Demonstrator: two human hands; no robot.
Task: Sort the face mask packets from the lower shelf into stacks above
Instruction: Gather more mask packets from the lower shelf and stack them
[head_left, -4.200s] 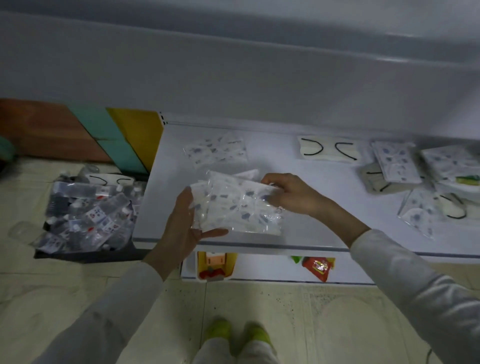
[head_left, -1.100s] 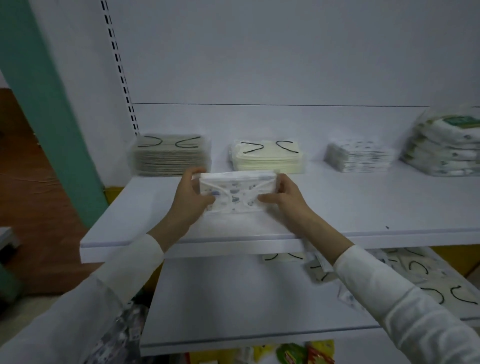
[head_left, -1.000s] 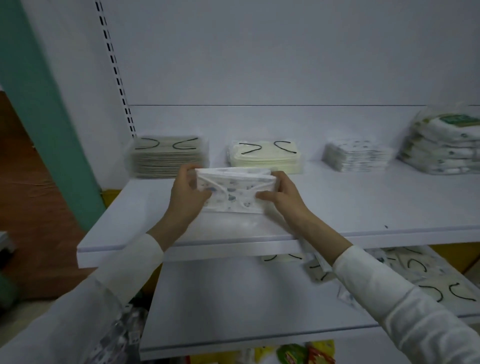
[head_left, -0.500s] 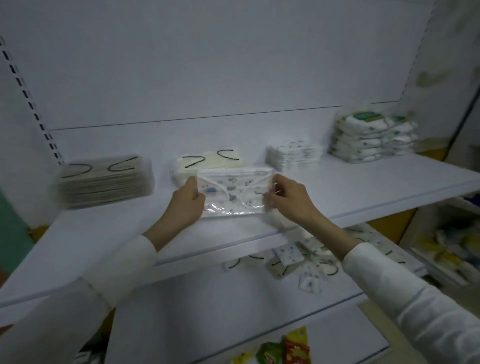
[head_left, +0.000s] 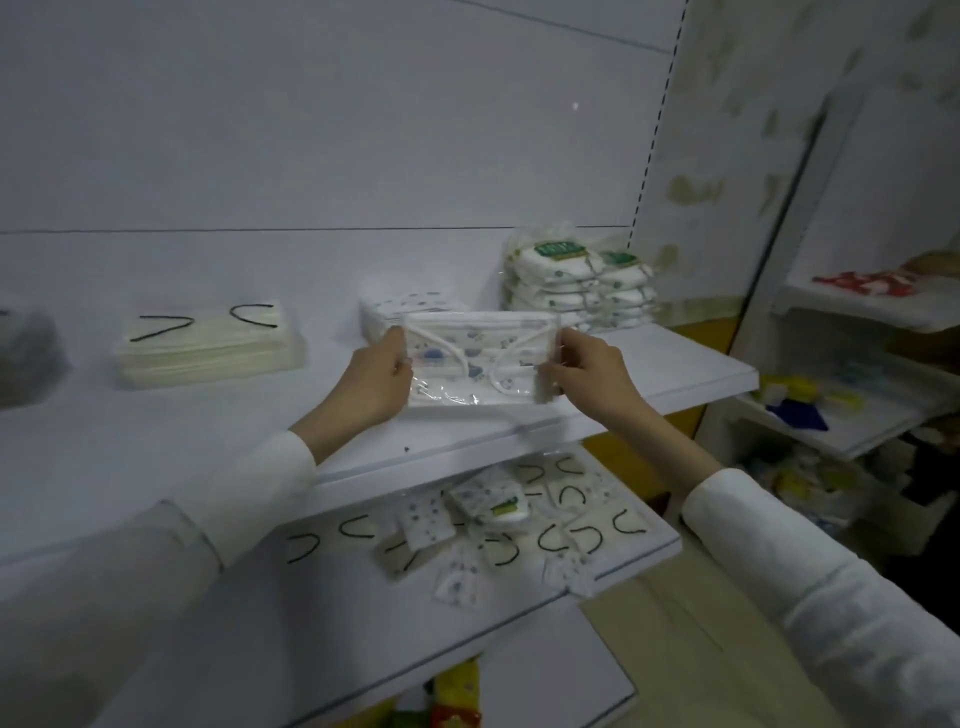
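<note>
Pinched at both short ends, a clear-wrapped bundle of white face mask packets printed with small blue figures (head_left: 480, 364) stands between the person's left hand (head_left: 376, 382) and right hand (head_left: 589, 371), fingers curled round each end. Its long axis runs side to side along the white upper shelf (head_left: 208, 441); whether its lower edge touches the board is unclear. Just behind the grip sits the low stack of matching blue-printed packets (head_left: 410, 302), so the placing likely goes straight back, both hands equally near. Right of the grip rises a taller stack of green-labelled packets (head_left: 576, 280); left, a cream stack with black ear loops (head_left: 208, 338). Below the grip, loose mixed packets (head_left: 493, 519) litter the lower shelf (head_left: 363, 623).
</note>
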